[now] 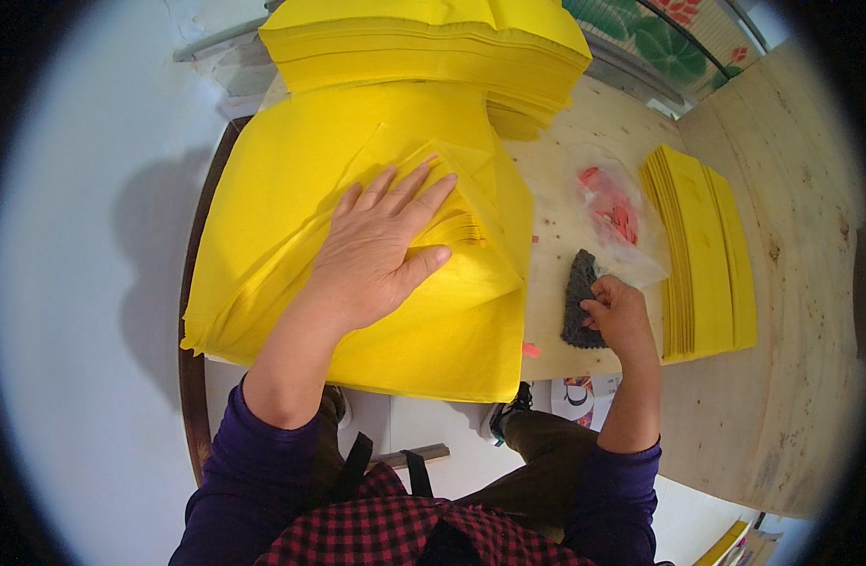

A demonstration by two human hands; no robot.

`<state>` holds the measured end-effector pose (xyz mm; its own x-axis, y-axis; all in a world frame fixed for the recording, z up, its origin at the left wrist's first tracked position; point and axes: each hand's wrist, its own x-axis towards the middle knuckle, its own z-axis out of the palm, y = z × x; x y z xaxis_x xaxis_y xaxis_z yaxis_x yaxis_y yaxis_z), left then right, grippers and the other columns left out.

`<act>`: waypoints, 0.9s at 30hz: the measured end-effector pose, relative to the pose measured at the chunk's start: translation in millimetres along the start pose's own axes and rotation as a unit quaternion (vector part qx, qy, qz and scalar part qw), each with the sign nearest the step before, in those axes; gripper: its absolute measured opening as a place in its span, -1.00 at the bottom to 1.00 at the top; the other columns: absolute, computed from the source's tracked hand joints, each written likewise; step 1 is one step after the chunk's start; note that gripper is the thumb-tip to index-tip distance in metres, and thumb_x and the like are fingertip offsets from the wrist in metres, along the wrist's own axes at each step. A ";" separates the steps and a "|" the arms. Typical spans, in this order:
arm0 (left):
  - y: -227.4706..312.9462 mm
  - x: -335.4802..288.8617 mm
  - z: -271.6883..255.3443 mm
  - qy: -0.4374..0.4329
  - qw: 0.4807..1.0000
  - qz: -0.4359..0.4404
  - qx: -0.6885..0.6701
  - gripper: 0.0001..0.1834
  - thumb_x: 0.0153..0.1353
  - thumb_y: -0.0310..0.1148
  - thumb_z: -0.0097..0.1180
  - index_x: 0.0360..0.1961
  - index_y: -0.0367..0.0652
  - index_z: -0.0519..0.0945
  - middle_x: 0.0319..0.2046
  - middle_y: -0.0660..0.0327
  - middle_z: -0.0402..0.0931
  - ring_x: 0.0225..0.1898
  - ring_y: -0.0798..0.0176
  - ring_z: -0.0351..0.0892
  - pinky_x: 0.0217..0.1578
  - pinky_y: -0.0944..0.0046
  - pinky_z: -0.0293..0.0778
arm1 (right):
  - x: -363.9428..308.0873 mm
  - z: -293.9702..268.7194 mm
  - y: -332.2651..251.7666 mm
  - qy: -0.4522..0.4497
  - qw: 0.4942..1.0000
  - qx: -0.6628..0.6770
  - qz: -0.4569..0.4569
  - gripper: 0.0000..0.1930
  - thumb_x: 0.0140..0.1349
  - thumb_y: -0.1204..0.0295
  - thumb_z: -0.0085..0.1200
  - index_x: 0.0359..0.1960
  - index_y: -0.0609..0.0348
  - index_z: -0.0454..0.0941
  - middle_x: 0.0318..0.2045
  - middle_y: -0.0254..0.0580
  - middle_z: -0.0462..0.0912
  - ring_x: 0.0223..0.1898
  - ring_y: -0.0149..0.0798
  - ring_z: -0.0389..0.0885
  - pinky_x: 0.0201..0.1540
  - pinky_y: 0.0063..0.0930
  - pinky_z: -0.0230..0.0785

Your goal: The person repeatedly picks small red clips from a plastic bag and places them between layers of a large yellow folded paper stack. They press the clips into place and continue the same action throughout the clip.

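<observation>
My left hand [381, 241] lies flat with spread fingers on a stack of yellow fabric sheets [263, 208], which look like felt or non-woven cloth. Under its fingers the top sheets are bunched and folded back, so several layered edges show beside the thumb. On the wooden table to the right, my right hand [620, 316] has its fingers curled and pinched at the edge of a small dark grey cloth pad [578, 300]. The fingertips touch the pad; whether anything else is between them is hidden.
A thick folded yellow stack [423, 57] stands at the far side. On the right are another yellow pile [706, 255] and a clear plastic bag [610, 208] with pinkish-red pieces. A wooden panel [782, 236] rises at the right; a white wall [74, 236] is on the left.
</observation>
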<state>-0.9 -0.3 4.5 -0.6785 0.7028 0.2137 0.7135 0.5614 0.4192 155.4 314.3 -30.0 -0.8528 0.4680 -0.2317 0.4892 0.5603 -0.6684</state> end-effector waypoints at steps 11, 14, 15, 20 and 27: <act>0.6 -0.7 -0.7 -0.004 1.000 -0.002 -0.006 -0.25 0.31 0.03 0.00 0.47 0.07 0.17 0.48 0.08 0.07 0.46 -0.23 0.02 0.40 -0.27 -0.07 | -14.5 -16.9 -34.4 0.084 0.990 -0.080 -0.076 -0.89 0.14 0.51 0.27 -0.41 0.29 0.60 -0.54 -0.16 0.63 -0.46 -0.34 0.60 -0.38 -0.45 0.41; 0.7 -0.2 -0.2 -0.001 1.000 -0.002 -0.003 -0.25 0.31 0.03 0.00 0.47 0.07 0.17 0.48 0.08 0.07 0.46 -0.23 0.02 0.40 -0.27 -0.08 | -9.1 0.0 -49.7 0.116 0.983 0.077 -0.123 -0.86 0.19 0.48 0.27 -0.42 0.27 0.57 -0.58 -0.35 0.57 -0.50 -0.49 0.47 -0.39 -0.58 0.35; 0.4 -0.2 -0.2 0.000 1.000 -0.001 -0.004 -0.25 0.31 0.03 0.00 0.47 0.07 0.17 0.48 0.08 0.07 0.46 -0.24 0.02 0.40 -0.27 -0.08 | -8.7 9.5 -55.7 0.107 0.980 0.107 -0.131 -0.85 0.16 0.47 0.29 -0.43 0.28 0.58 -0.60 -0.33 0.56 -0.51 -0.49 0.47 -0.39 -0.56 0.35; -2.5 1.1 -1.2 -0.014 1.000 -0.005 -0.016 -0.20 0.30 0.16 -0.08 0.48 0.02 0.16 0.49 0.07 0.05 0.46 -0.28 0.01 0.42 -0.25 -0.15 | -7.2 47.8 -90.4 0.061 0.961 0.122 -0.241 -0.67 0.04 0.40 0.38 -0.19 0.24 0.58 -0.21 -0.11 0.64 -0.23 -0.23 0.60 -0.11 -0.40 0.46; -3.3 1.0 -0.4 -0.008 1.000 0.002 -0.014 -0.19 0.30 0.18 -0.09 0.47 -0.01 0.19 0.49 0.06 0.07 0.44 -0.31 0.04 0.40 -0.23 -0.10 | -1.7 67.0 -109.7 0.042 0.967 0.069 -0.241 -0.26 -0.09 0.34 0.44 0.19 0.22 0.42 0.24 0.12 0.40 0.32 0.09 0.31 0.39 -0.18 0.13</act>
<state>-4.1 -1.6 3.6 -0.6723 0.7123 0.2013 0.7112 0.5463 0.4424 91.0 206.2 -3.7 -0.9552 0.2318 0.1837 0.0049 0.6334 -0.7738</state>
